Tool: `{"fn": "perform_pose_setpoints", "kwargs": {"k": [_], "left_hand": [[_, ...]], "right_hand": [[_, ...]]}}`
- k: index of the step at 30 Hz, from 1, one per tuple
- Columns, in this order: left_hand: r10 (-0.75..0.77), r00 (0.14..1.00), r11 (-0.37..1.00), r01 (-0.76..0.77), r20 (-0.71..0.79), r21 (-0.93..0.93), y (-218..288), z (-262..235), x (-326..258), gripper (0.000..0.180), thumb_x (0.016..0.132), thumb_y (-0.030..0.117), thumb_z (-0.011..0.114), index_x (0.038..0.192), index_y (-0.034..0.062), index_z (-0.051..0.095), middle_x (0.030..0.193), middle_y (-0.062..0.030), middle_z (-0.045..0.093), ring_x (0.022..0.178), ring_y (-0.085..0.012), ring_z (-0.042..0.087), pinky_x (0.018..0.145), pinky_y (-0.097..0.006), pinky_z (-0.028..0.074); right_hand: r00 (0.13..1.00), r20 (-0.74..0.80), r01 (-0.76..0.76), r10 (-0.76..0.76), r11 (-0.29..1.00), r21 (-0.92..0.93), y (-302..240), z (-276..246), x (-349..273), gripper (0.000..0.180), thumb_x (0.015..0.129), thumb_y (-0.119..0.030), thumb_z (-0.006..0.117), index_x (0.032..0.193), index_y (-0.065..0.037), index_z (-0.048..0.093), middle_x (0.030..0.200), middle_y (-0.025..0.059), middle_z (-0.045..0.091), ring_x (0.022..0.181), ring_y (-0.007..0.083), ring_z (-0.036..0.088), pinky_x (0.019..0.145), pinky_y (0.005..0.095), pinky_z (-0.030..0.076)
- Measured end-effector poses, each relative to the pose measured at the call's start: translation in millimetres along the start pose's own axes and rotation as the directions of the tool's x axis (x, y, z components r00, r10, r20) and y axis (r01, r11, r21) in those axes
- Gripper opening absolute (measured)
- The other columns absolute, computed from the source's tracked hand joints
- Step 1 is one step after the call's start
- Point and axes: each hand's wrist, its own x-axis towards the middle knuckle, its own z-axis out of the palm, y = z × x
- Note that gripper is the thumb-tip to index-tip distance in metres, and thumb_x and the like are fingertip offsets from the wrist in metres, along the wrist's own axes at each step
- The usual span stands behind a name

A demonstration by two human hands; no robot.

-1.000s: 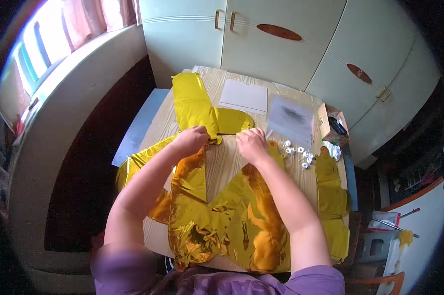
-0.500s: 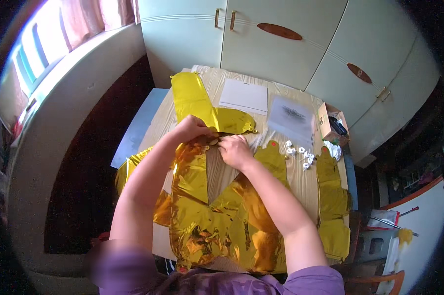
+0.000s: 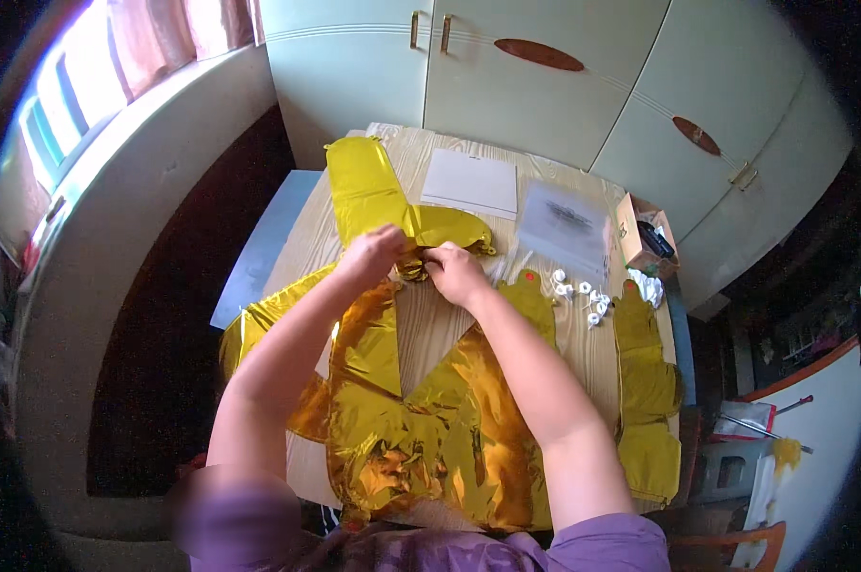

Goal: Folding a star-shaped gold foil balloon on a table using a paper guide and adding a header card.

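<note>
The right hand (image 3: 457, 274) has its thumb and fingers pinching the edge of the bunched gold foil (image 3: 411, 269) at the centre of the frame. The left hand (image 3: 373, 257), just beside it, has curled fingers; whether they grip the foil cannot be told. A smoother yellow foil piece (image 3: 362, 186) reaches toward the upper left, and a large creased gold sheet (image 3: 373, 419) fills the lower centre. Small white discs (image 3: 594, 305) lie right of centre. Farther upper right, an open box (image 3: 628, 234) contains a black object (image 3: 654, 242).
</note>
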Motion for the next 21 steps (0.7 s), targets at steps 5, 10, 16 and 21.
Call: {"fn": "perform_pose_setpoints", "kwargs": {"k": [5,10,16,21], "left_hand": [[0.360,0.921,0.932,-0.360,0.148,-0.025,-1,1,-6,0.021,0.080,0.007,0.067,0.100,0.0047,0.070,0.099,-0.0139,0.069,0.092,-0.0351,0.066,0.082,-0.042,0.056],[0.263,0.943,0.965,-0.259,0.205,-0.044,-11,2,-4,0.015,0.082,0.009,0.065,0.094,0.0036,0.071,0.093,-0.0132,0.069,0.090,-0.0323,0.067,0.080,-0.041,0.055],[-0.201,0.942,0.976,0.217,0.270,-0.032,-12,1,5,0.026,0.082,0.021,0.072,0.101,0.0036,0.073,0.086,-0.0136,0.069,0.090,-0.0306,0.069,0.080,-0.037,0.055],[0.257,0.944,0.963,-0.268,0.206,0.025,-12,5,3,0.026,0.080,0.019,0.072,0.102,0.0048,0.074,0.091,-0.0139,0.072,0.085,-0.0307,0.070,0.078,-0.039,0.057]], "right_hand": [[0.999,0.005,-0.033,0.032,0.999,0.010,8,0,6,0.030,0.092,-0.020,0.061,0.116,-0.005,0.071,0.111,0.0171,0.067,0.108,0.0344,0.064,0.094,0.0395,0.050],[1.000,0.001,-0.020,0.020,0.999,0.035,6,1,5,0.030,0.092,-0.019,0.063,0.117,-0.005,0.070,0.110,0.0169,0.067,0.106,0.0332,0.064,0.093,0.0385,0.051],[0.996,-0.069,-0.046,0.053,0.995,0.089,5,3,-6,0.030,0.091,-0.014,0.065,0.119,-0.005,0.069,0.106,0.0160,0.069,0.097,0.0299,0.068,0.087,0.0368,0.054],[0.994,-0.112,0.002,0.011,0.993,0.118,11,7,-2,0.029,0.089,-0.013,0.065,0.117,-0.004,0.069,0.108,0.0176,0.070,0.099,0.0315,0.068,0.087,0.0389,0.054]]}}
